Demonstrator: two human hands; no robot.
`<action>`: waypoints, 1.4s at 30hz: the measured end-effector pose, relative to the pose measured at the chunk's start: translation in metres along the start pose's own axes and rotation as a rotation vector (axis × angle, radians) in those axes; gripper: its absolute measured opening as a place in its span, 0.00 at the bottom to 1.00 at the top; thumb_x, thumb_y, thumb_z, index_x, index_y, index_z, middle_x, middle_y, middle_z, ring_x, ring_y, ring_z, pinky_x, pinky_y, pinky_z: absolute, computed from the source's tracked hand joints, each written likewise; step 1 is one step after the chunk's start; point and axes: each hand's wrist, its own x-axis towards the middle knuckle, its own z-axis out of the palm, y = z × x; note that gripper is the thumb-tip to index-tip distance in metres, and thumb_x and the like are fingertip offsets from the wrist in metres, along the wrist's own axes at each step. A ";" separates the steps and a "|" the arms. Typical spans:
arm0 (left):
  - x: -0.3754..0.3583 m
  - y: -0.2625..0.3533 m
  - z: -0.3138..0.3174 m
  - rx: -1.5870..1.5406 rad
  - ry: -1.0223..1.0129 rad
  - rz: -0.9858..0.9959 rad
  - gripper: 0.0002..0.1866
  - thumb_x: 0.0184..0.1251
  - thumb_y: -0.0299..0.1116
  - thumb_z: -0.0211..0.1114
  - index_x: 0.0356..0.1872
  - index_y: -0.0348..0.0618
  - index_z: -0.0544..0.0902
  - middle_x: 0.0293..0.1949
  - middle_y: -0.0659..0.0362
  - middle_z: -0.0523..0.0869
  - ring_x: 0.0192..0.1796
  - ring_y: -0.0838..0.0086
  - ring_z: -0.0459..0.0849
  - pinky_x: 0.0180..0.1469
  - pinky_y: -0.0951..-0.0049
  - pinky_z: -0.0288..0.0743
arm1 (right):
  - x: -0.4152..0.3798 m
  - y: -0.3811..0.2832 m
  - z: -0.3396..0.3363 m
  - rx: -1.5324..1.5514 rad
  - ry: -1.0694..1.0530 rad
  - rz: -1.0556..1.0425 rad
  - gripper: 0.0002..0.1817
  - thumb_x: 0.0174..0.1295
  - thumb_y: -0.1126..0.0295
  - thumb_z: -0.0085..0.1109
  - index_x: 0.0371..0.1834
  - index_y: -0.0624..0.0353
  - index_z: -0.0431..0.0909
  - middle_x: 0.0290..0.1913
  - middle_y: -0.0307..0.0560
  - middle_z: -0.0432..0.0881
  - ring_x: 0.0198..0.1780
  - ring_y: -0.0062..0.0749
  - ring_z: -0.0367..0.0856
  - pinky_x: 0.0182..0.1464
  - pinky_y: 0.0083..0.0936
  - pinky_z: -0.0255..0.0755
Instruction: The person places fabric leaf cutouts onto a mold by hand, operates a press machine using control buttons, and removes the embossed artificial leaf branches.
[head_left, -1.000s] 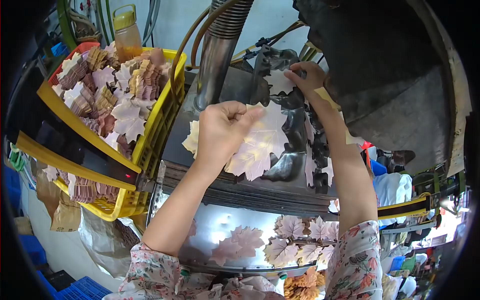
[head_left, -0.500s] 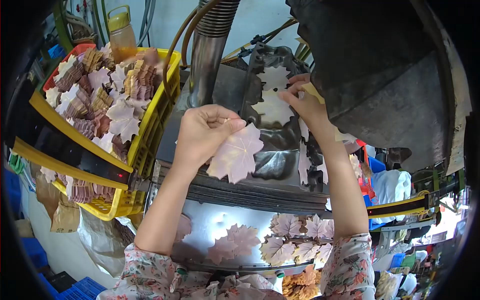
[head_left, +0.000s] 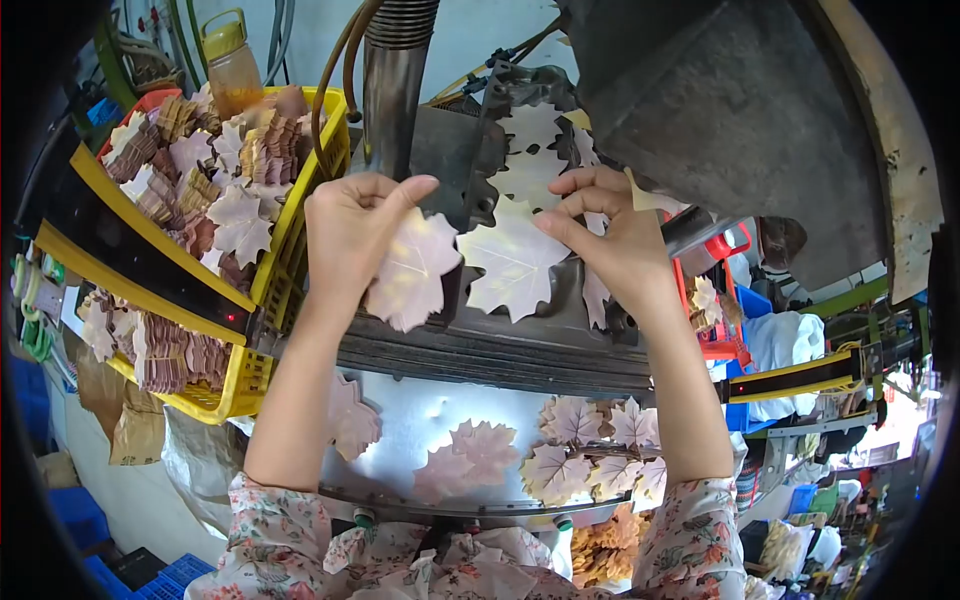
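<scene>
My left hand (head_left: pixel 350 235) is closed on a pale pink maple leaf (head_left: pixel 415 272), perhaps several stacked, beside the dark metal mould (head_left: pixel 572 300). With thumb and fingertips, my right hand (head_left: pixel 608 222) holds the upper right edge of another maple leaf (head_left: pixel 512 262), which lies over the front hollow of the mould. Behind it, a middle leaf (head_left: pixel 525 176) and a back leaf (head_left: pixel 530 127) rest on the mould. Narrow leaf pieces lie along its right side, partly covered by my right hand.
A yellow crate (head_left: pixel 335 120) of stacked leaves and a bottle (head_left: pixel 230 70) stand at left. A metal column (head_left: pixel 392 100) rises behind my left hand. A dark metal plate (head_left: pixel 730 120) overhangs at right. More leaves (head_left: pixel 480 455) lie on the shiny front panel (head_left: pixel 400 400).
A leaf now covers the front hollow, which was bare before. My right hand has come nearer to it, and my left hand has shifted left with its leaf. The view has moved slightly.
</scene>
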 end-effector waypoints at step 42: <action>-0.012 0.073 0.074 0.136 -0.232 0.253 0.11 0.68 0.32 0.62 0.33 0.31 0.83 0.26 0.56 0.85 0.27 0.72 0.79 0.34 0.70 0.72 | 0.012 0.029 -0.034 1.006 0.071 -0.229 0.16 0.74 0.64 0.54 0.59 0.58 0.78 0.57 0.43 0.84 0.58 0.33 0.80 0.58 0.28 0.74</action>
